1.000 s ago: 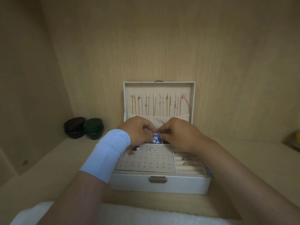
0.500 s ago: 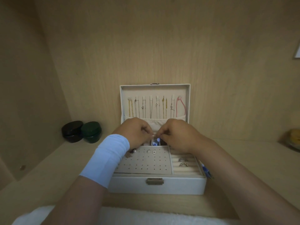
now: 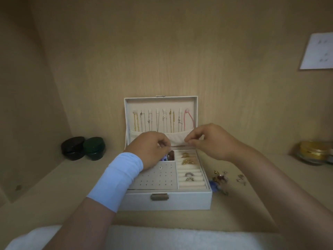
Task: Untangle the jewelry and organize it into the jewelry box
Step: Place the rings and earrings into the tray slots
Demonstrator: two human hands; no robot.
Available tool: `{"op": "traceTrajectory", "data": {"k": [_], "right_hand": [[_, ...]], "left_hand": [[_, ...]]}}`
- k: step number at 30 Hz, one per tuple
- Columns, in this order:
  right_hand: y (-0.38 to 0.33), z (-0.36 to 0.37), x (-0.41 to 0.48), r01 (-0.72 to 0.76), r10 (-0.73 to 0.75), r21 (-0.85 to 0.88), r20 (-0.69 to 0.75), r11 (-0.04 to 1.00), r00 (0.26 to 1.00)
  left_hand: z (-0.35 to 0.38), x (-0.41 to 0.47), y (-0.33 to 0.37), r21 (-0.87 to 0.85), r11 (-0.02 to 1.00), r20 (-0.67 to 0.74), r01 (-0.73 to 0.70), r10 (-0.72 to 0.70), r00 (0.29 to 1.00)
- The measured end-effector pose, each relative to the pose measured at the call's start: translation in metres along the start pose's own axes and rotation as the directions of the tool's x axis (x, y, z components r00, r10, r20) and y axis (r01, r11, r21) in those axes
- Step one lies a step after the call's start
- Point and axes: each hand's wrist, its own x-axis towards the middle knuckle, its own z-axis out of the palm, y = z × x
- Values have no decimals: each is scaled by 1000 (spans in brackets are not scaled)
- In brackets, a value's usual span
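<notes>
- Pale wood-grain shelf [image 3: 54, 195] underfoot, boxed in by matching walls at the back and on the left.
- Nearest the body, a white fluffy towel [image 3: 162, 237] lies along the shelf's front edge.
- Next, the white rectangular jewelry box [image 3: 180, 202] sits square-on. Its long axis runs left to right, and its brass clasp [image 3: 159, 197] faces the person.
- Inside, a grey perforated earring panel [image 3: 156, 179] fills the left side. The cream ring rolls [image 3: 191, 183] on the right lie crosswise, stacked front to back.
- Just beside the box's right front corner is a tangle of loose gold, blue and silver jewelry [image 3: 221, 179], with bare shelf beyond it.
- There's open room on the left too, all the way to the jars.
- The left hand [image 3: 151, 150], with a light blue wristband [image 3: 117, 179], hovers over the box's back compartments. Its fingers are curled in tight, and what they hold, if anything, I cannot tell.
- The right hand [image 3: 210, 141] is up by the lid pocket with thumb and fingertips drawn together. Whatever is pinched there is too small to make out.
- The padded lid [image 3: 129, 112] stands upright at the far edge with its inside towards us, and thin gold, silver and pink chains [image 3: 162, 120] hang straight down.
- At far left, a glossy black round jar [image 3: 73, 147] touches a dark green one [image 3: 94, 147].
- At far right stands a glass jar with a gold lid [image 3: 313, 152], and a white paper sheet [image 3: 317, 51] is on the wall.
</notes>
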Motion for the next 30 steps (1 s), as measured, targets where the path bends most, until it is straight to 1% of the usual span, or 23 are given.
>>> {"op": "traceTrajectory", "data": {"k": [3,6,8,10,11,12,14,16,18,22,27,29,30], "right_hand": [[21,-21,-23,-79,87,-115,72,990,994],[37,-26,-46,-115,161,-218,206,969,965],[42,-24,-56,-128,202,-239,316,963,927],[44,-19,-62,-152,225,-211,387,966,894],[45,-15,-63,-149,227,-221,393,964,891],[47,-12,-62,-126,224,-266,379,956,898],[51,-7,-58,-72,206,-368,338,927,918],[57,-2,-53,-32,183,-410,336,912,924],[60,-1,-50,-58,192,-361,349,931,917],[66,0,-49,-111,169,-169,379,979,910],[71,10,-47,-87,132,-141,353,986,926],[74,7,-46,-71,108,-129,309,989,945],[74,4,-45,-79,103,-94,285,992,953]], "left_hand": [[12,-5,28,-20,994,-7,-111,111,994],[33,-6,57,10,982,57,-189,188,981],[48,-3,72,61,973,115,-220,212,970],[61,0,79,94,968,170,-232,214,962],[67,2,81,109,967,190,-231,208,959],[71,4,82,128,965,201,-229,201,959],[78,6,81,159,962,192,-220,189,963],[82,7,78,168,960,171,-223,194,966],[87,7,73,168,959,153,-227,203,967],[90,8,68,153,955,101,-254,241,965],[91,11,65,133,949,51,-286,281,958],[91,11,63,133,946,44,-294,291,956],[91,11,63,128,947,39,-295,292,956]]}}
